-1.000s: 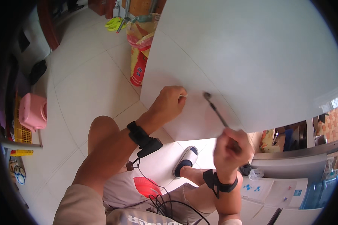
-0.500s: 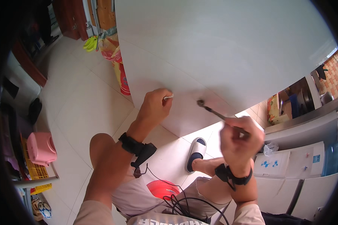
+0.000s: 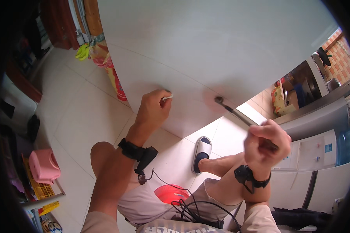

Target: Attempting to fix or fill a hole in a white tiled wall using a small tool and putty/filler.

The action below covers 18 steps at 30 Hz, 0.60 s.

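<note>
In front of me rises a large glossy white panel (image 3: 206, 39), its surface mirroring my hands faintly. My left hand (image 3: 153, 108) is closed close to the panel's lower part, with a small white piece (image 3: 167, 98) showing between thumb and fingers; its kind cannot be made out. My right hand (image 3: 266, 145), slightly blurred, grips a long metal tool (image 3: 237, 115) by its far end. The tool's small rounded dark head points left, near the panel; whether it touches cannot be told. Both wrists wear black straps.
A red plastic basin or stool (image 3: 171, 193) is below, between my legs, with black cables (image 3: 190, 211) looping above it. At left are a pink plastic container (image 3: 44, 165) and yellow crate (image 3: 42, 190). White cabinets (image 3: 291, 190) stand right; bags (image 3: 112, 75) sit behind the panel's left edge.
My right hand has moved right and slightly down with the metal tool, whose head has shifted right too. My left hand keeps its grip near the panel. The whole view has tilted slightly.
</note>
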Motion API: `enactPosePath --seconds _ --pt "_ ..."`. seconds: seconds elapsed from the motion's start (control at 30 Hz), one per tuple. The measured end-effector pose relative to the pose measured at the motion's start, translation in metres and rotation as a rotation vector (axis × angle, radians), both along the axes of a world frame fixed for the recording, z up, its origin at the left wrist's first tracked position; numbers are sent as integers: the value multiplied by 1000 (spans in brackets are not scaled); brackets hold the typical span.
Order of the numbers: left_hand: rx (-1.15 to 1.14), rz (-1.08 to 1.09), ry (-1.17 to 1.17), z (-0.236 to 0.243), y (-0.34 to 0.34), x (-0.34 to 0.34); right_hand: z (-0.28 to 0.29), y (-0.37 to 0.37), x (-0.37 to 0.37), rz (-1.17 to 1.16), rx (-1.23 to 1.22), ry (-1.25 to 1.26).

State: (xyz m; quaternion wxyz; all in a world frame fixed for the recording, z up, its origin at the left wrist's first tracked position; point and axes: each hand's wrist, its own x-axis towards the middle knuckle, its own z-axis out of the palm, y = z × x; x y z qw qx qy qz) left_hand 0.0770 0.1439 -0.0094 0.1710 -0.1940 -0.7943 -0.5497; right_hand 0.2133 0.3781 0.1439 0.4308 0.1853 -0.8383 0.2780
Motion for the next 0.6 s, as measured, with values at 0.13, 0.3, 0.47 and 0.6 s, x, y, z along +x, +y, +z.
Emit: enactPosePath --seconds 0.13,0.3,0.47,0.6 --pt "13 -11 -42 -5 -2 -1 -15 -4 -20 111 34 -222" --pt "36 -13 -17 8 0 5 12 16 7 -13 -67 24" --pt "37 -55 45 7 3 9 -5 9 -16 49 -32 -226" --pt "45 -107 55 14 16 21 11 27 -2 31 -155 -63"
